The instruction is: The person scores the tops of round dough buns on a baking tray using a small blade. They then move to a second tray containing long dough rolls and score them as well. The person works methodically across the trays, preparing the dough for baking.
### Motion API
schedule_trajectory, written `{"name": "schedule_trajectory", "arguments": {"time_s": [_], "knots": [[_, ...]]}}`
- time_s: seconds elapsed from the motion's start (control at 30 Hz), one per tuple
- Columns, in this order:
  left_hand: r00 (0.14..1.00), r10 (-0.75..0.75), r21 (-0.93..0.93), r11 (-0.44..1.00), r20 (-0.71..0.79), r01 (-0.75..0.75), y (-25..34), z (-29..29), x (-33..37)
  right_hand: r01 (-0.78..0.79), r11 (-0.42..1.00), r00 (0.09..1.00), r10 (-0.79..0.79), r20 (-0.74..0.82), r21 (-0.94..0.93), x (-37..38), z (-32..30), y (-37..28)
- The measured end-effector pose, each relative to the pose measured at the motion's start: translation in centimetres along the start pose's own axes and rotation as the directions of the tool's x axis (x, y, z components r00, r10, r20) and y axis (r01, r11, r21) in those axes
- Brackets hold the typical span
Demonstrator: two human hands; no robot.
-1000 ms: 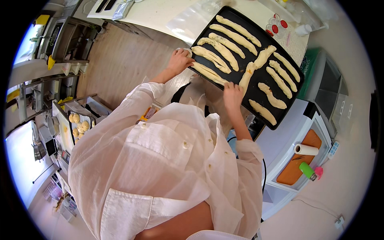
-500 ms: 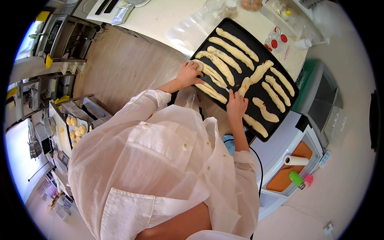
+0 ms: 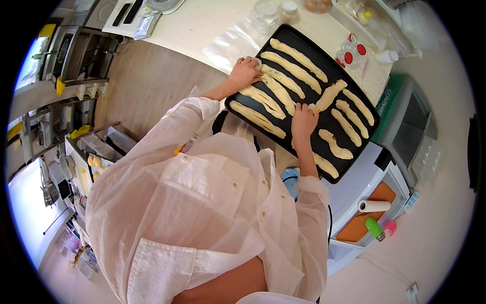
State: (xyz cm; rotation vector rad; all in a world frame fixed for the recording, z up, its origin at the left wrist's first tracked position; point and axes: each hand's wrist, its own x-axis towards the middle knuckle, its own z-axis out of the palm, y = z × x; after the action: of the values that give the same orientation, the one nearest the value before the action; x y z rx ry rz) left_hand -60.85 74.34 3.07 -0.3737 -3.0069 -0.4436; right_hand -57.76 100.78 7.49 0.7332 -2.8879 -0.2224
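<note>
Head view: long dough strip between two hands on a black tray

The strip lies slantwise on the left part of the tray, among others laid almost parallel. Left grip: fingers curled over the strip's upper end, near the tray's left edge; whether they pinch the dough or merely rest there, I cannot tell. Right grip: fingers bunched and pointing away from the body at the strip's lower end, close to a crosswise strip; whether the fingertips are pressed together is hidden by the hand itself. To the right of it, shorter strips lie in a row.

Beyond the tray, the cream desk carries a clear plastic sheet and, farther right, jars with red lids. At lower right, a green bottle lies by a white roll and a brown board.
</note>
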Motion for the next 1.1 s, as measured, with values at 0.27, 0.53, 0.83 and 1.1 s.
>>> {"name": "schedule_trajectory", "arguments": {"time_s": [0.27,0.53,0.83,1.1], "knots": [[0.990,0.090,-0.114,0.988,-0.105,-0.102,2.0,-0.1,0.7,0.037,0.997,0.998,-0.033,-0.060,0.073,1.1,-0.5,-1.8],[0.989,0.146,-0.080,0.986,-0.012,-0.147,2.3,1.2,2.0,-0.042,0.999,0.998,0.042,0.043,0.011,-3.4,-0.9,1.6],[0.988,0.133,-0.065,0.990,0.079,-0.128,2.7,0.9,2.0,0.013,0.999,1.000,-0.013,-0.007,0.032,-3.5,-1.0,0.8],[0.991,-0.123,-0.152,0.982,-0.058,0.113,0.7,0.5,2.6,0.041,0.994,0.981,-0.020,-0.194,0.106,4.3,-0.3,0.6]]}}
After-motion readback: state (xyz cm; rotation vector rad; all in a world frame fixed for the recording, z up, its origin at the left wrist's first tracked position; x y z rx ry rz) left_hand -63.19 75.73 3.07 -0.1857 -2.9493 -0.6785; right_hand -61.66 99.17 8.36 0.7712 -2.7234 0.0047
